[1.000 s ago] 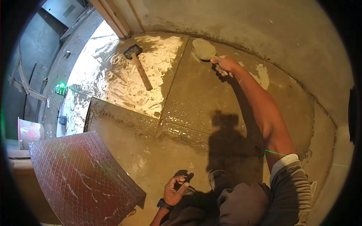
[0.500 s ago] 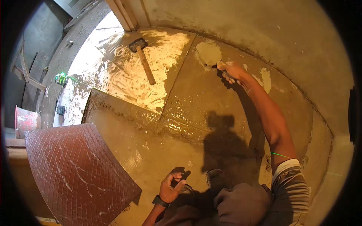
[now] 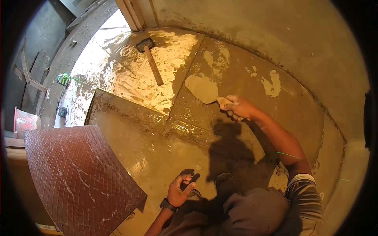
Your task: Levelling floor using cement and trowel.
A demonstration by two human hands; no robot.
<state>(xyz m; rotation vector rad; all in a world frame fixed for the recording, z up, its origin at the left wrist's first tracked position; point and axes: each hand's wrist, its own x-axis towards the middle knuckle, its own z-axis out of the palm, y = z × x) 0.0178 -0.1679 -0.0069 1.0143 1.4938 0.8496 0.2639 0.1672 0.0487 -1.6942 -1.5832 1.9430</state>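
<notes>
My right hand (image 3: 236,107) is closed round the handle of a trowel (image 3: 202,89), whose broad rounded blade is coated in pale mortar. The blade points left, over a wet, mortar-smeared floor tile (image 3: 232,86). Low in the view, near my knees, my left hand (image 3: 180,190) hangs with curled fingers parted from the thumb, and nothing shows in it. Beyond the trowel, a mallet (image 3: 146,45) with a black head and wooden handle lies on a sunlit wet tile (image 3: 118,78).
A brown tile with a grid-patterned back (image 3: 78,177) leans at the lower left. Behind it stands a red, mortar-stained bucket (image 3: 26,122). A green laser level (image 3: 63,79) sits at the left. A wall (image 3: 267,27) curves along the far and right sides, with a door frame (image 3: 132,15).
My right hand has drawn the trowel back toward me and to the left, away from the far wall. Pale patches show on the tile where the blade was. My left hand has barely moved.
</notes>
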